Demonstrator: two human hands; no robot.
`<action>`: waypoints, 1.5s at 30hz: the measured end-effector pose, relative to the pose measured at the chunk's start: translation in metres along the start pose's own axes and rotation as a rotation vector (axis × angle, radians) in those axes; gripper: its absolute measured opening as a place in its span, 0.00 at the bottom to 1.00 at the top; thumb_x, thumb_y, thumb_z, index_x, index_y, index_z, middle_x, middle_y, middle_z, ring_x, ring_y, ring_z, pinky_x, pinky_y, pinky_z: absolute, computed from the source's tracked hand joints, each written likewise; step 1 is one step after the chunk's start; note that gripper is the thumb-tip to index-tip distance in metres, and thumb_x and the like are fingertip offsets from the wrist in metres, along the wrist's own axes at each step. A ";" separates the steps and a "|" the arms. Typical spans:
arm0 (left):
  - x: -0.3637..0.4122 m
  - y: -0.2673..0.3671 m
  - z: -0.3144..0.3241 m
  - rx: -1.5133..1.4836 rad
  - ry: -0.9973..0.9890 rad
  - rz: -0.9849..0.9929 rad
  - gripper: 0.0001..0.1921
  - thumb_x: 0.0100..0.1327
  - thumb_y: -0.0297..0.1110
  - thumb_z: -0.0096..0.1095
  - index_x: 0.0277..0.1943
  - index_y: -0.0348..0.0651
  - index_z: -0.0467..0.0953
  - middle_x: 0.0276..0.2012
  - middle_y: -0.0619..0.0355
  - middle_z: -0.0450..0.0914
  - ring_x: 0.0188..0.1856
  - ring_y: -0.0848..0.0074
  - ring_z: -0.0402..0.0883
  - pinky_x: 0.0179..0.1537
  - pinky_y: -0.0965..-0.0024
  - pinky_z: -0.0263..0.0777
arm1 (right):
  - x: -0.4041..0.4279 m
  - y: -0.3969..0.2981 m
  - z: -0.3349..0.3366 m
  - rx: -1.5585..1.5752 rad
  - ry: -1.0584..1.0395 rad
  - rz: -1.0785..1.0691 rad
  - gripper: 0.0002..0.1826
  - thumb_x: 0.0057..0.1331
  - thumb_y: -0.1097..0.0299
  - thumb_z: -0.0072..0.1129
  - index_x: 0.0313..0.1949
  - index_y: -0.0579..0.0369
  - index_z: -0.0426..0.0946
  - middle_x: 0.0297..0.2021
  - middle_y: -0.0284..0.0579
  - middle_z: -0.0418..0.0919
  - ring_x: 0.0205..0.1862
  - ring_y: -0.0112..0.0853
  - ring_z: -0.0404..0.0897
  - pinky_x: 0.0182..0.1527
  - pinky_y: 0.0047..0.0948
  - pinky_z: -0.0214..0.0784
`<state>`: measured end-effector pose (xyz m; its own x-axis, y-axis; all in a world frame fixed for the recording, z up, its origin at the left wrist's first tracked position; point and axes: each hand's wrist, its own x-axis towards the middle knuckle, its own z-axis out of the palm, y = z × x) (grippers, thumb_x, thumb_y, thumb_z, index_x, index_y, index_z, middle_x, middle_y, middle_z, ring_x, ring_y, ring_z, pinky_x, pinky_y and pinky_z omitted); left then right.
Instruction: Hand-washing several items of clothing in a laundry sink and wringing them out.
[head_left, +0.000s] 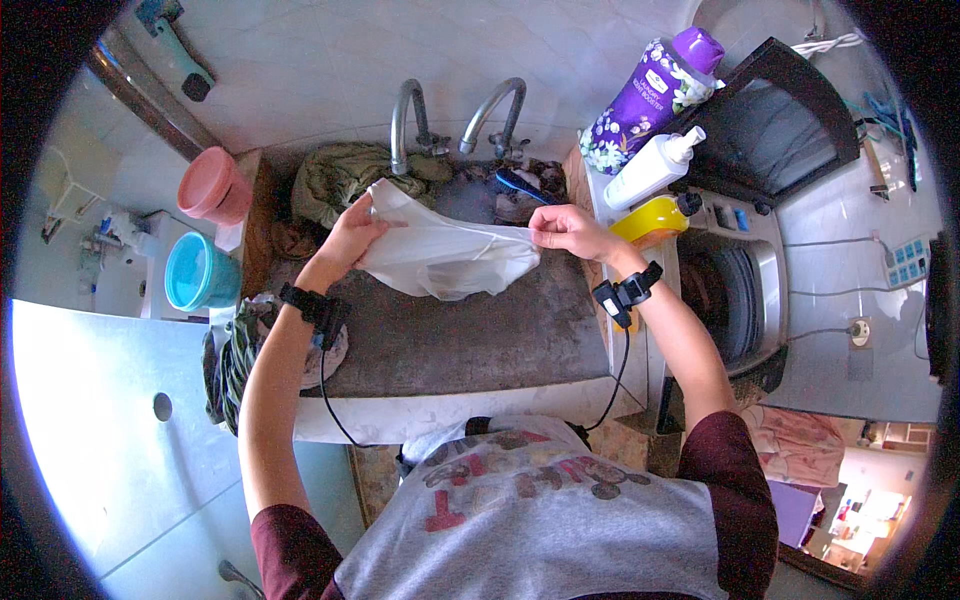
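A thin white piece of fabric (442, 259) is stretched above a concrete wash basin (465, 337). My left hand (356, 236) grips its upper left part, and my right hand (562, 227) pinches its right edge. Between the hands the cloth sags, with a grey patch showing low in its middle. Behind it, bunched olive-green cloth (326, 184) lies at the basin's back left. A blue-handled brush (521, 185) rests near more dark, wet cloth at the back right.
Two metal taps (409, 124) curve over the basin's back. A pink tub (215, 187) and a turquoise tub (201, 271) stand left. Right are a purple scent-booster bottle (637, 105), a white bottle (652, 169), a yellow bottle (652, 221) and an open washing machine (765, 300). Clothes (236, 360) hang over the left edge.
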<state>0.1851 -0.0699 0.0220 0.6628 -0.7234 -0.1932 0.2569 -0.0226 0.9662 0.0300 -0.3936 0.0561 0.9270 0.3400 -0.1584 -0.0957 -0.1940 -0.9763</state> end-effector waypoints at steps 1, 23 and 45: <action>0.002 -0.003 -0.004 0.047 0.022 0.004 0.26 0.63 0.20 0.45 0.63 0.44 0.54 0.42 0.57 0.79 0.31 0.83 0.77 0.19 0.82 0.67 | 0.004 -0.001 0.004 0.001 -0.004 -0.001 0.05 0.64 0.70 0.53 0.33 0.58 0.71 0.28 0.31 0.73 0.33 0.17 0.71 0.38 0.19 0.64; 0.049 -0.115 -0.041 0.776 0.024 -0.460 0.18 0.58 0.38 0.55 0.44 0.31 0.72 0.37 0.46 0.76 0.30 0.62 0.78 0.28 0.62 0.72 | 0.162 0.093 0.026 -0.900 0.195 0.197 0.18 0.60 0.73 0.46 0.51 0.57 0.69 0.49 0.53 0.70 0.47 0.48 0.73 0.50 0.40 0.66; 0.125 -0.119 0.009 0.865 -0.145 -0.226 0.28 0.63 0.42 0.49 0.62 0.36 0.57 0.59 0.41 0.62 0.62 0.53 0.61 0.61 0.58 0.56 | 0.183 0.157 -0.008 -0.761 0.554 0.156 0.13 0.54 0.64 0.60 0.37 0.54 0.71 0.27 0.48 0.77 0.32 0.43 0.77 0.33 0.39 0.68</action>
<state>0.2307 -0.1643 -0.1160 0.5505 -0.7173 -0.4271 -0.2869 -0.6430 0.7101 0.1872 -0.3692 -0.1245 0.9825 -0.1864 0.0045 -0.1518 -0.8135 -0.5615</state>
